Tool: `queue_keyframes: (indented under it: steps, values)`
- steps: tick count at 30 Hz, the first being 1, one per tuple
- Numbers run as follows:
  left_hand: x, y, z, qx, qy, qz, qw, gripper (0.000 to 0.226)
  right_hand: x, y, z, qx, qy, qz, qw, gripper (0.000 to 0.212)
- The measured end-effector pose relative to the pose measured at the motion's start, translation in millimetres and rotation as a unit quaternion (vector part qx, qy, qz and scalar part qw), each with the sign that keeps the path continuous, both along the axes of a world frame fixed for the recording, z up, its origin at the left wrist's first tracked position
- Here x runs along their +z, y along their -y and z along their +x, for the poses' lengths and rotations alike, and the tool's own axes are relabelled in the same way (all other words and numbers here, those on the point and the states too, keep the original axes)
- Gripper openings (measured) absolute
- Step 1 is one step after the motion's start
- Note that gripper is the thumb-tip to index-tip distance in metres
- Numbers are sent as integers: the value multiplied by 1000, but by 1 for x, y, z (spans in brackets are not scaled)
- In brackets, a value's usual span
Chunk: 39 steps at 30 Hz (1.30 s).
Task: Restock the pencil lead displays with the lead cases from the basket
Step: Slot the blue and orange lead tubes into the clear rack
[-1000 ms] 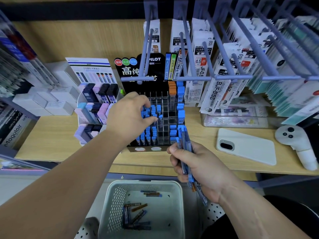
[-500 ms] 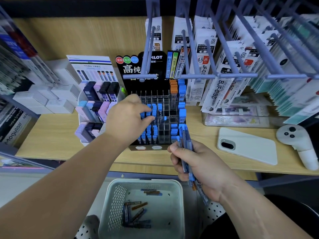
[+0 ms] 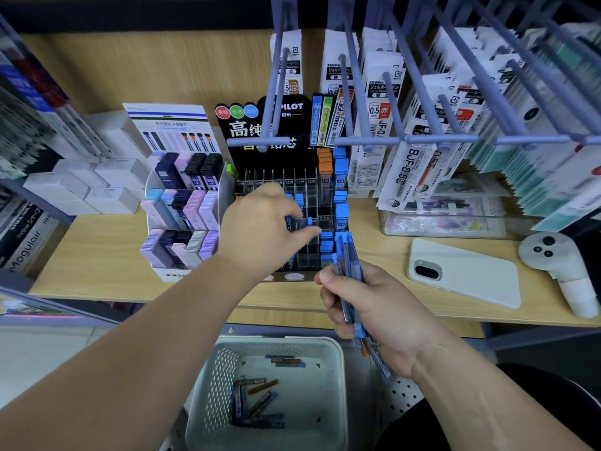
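Observation:
The black Pilot lead display (image 3: 276, 125) stands on the wooden shelf, its clear slots partly filled with blue-capped and orange-capped lead cases. My left hand (image 3: 263, 232) reaches into the middle rows and pinches a blue-capped lead case (image 3: 309, 220) between thumb and forefinger, upright in a slot. My right hand (image 3: 367, 307) hovers in front of the display's right corner and grips a bundle of blue lead cases (image 3: 348, 265) pointing up. Below, the white basket (image 3: 338, 379) holds several loose lead cases (image 3: 257, 402).
A white stand of pastel lead cases (image 3: 182, 209) sits left of the display. A white phone (image 3: 465, 271) and a white controller (image 3: 559, 265) lie on the shelf at right. Blue hooks with refill packets (image 3: 383, 102) hang overhead, close above the display.
My left hand has shifted slightly right across the display's slots, with the blue cap now showing between thumb and forefinger. The right hand keeps its bundle in place.

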<state>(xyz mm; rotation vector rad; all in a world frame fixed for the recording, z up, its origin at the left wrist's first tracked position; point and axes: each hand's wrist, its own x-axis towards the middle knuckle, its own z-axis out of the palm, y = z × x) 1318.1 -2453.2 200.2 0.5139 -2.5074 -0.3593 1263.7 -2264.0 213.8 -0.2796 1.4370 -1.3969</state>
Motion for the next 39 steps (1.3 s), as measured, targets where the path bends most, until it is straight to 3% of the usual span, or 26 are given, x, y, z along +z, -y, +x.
queue_keyframes:
  steps: [8,15,25,35,39]
  values:
    - [-1,0,-10,26,18,-5,999,4,0,-1,-1,-8,5,-3,1000,28]
    - [-1,-2,-18,50,36,-14,998,29,-1,1,0,0,9,-7,1000,13]
    - [5,8,-16,7,35,5,999,4,-2,0,-1,4,2,-8,1000,10]
    - [15,14,-16,13,46,35,998,17,-3,0,-1,6,13,-21,1000,10]
    - [24,4,-2,24,2,110,994,13,-1,-1,-2,10,43,-45,998,13]
